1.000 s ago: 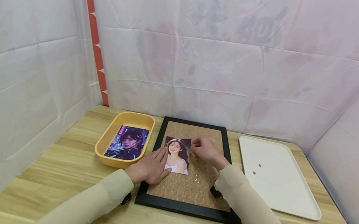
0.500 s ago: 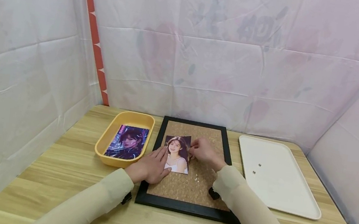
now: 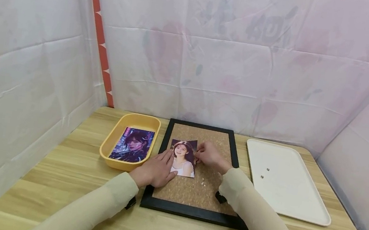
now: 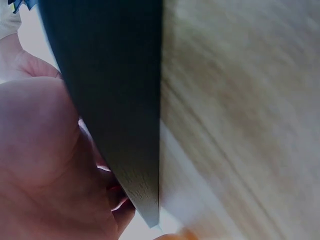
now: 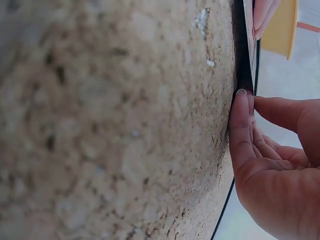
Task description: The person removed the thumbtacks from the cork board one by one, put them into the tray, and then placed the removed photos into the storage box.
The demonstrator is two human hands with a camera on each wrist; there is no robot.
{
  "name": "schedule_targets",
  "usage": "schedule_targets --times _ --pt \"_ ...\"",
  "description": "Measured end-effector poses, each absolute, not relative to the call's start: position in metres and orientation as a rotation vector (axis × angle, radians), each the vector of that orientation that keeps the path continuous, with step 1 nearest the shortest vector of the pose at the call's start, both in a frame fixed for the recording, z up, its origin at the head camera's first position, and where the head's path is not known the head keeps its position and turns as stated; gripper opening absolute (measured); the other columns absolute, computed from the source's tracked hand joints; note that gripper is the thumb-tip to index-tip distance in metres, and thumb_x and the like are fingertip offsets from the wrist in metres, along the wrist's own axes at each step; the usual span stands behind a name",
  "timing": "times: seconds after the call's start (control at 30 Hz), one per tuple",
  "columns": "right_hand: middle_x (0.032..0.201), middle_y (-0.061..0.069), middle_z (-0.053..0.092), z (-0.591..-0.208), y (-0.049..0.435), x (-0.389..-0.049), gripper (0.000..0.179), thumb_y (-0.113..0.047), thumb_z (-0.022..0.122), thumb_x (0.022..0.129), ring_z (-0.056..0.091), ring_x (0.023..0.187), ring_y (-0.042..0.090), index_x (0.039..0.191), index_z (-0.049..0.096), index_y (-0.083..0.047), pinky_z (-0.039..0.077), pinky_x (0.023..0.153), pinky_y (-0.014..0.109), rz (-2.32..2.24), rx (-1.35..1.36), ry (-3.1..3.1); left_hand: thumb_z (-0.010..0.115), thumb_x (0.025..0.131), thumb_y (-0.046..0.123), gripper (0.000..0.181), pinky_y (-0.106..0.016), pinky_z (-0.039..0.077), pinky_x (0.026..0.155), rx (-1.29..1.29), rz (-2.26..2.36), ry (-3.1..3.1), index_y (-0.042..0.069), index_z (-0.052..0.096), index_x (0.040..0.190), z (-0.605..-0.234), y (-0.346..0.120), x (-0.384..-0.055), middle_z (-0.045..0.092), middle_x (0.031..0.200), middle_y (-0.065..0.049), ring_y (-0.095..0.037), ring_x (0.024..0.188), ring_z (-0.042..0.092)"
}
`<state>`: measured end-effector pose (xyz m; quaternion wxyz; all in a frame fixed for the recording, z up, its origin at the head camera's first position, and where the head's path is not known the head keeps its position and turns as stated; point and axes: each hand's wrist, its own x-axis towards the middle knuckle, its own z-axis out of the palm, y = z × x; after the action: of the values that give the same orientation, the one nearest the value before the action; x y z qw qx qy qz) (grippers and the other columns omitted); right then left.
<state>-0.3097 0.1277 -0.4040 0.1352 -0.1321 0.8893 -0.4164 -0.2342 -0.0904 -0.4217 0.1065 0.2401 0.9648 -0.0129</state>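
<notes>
A photo print (image 3: 184,163) of a person in a white top lies on a cork board (image 3: 191,195) with a black frame (image 3: 193,211). My left hand (image 3: 157,169) rests flat on the photo's left edge, fingers extended, partly over the frame. In the left wrist view, its palm (image 4: 35,150) is beside the frame's dark side. My right hand (image 3: 211,156) pinches the photo's right edge near the upper corner. The right wrist view shows this hand (image 5: 275,165) with thumb and index finger at the edge, which is lifted off the cork; the upper right corner curls up.
Left of the board stands a yellow plastic basket (image 3: 107,147) holding a purple-blue illustrated print (image 3: 134,145). A cream tray (image 3: 290,191) with two small metal pieces (image 3: 268,169) lies to the right. White specks (image 3: 203,182) dot the cork. A white curtain (image 3: 226,66) hangs behind the table.
My right hand has shifted slightly left and taken the photo's right edge between its fingers; the upper right corner has lifted. The left hand has stayed in place on the photo.
</notes>
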Motion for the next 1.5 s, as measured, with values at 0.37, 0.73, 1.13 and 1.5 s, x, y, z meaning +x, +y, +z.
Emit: schedule_targets --times 0.37,0.73,1.13,1.5 --pt "0.075 0.009 0.068 -0.405 0.128 -0.309 0.007 0.0 0.059 0.097 0.061 0.064 0.015 0.093 0.062 0.004 0.045 0.054 0.023 -1.191 -0.348 2.562 0.049 0.107 0.039 0.059 -0.049 0.028 0.122 0.894 0.065 2.985 0.0 0.047 0.151 -0.411 -0.087 -0.228 0.038 0.161 -0.02 -0.037 0.149 0.034" --pt "0.079 0.011 0.068 -0.399 0.128 -0.304 0.008 0.001 0.058 0.098 0.061 0.067 0.017 0.1 0.063 0.007 0.048 0.059 0.027 -1.281 -0.348 2.504 0.06 0.102 0.033 0.045 -0.052 0.037 0.116 0.917 0.177 3.167 0.004 0.064 0.137 -0.39 -0.109 -0.223 0.056 0.146 -0.014 -0.033 0.139 0.048" --pt "0.1 0.02 0.07 -0.359 0.135 -0.301 0.03 -0.004 0.051 0.103 0.07 0.085 0.025 0.127 0.053 0.013 0.054 0.094 0.055 -1.401 -0.397 2.406 0.068 0.099 0.032 0.044 -0.054 0.041 0.113 0.895 0.325 3.189 0.005 0.066 0.133 -0.385 -0.145 -0.215 0.059 0.143 -0.016 -0.035 0.134 0.054" --pt "0.107 0.022 0.072 -0.332 0.131 -0.303 0.033 -0.007 0.053 0.105 0.07 0.084 0.02 0.131 0.054 0.013 0.059 0.085 0.04 -1.433 -0.462 2.418 0.069 0.098 0.033 0.048 -0.058 0.042 0.111 0.816 0.515 3.258 0.004 0.064 0.136 -0.386 -0.186 -0.201 0.06 0.141 -0.015 -0.037 0.132 0.055"
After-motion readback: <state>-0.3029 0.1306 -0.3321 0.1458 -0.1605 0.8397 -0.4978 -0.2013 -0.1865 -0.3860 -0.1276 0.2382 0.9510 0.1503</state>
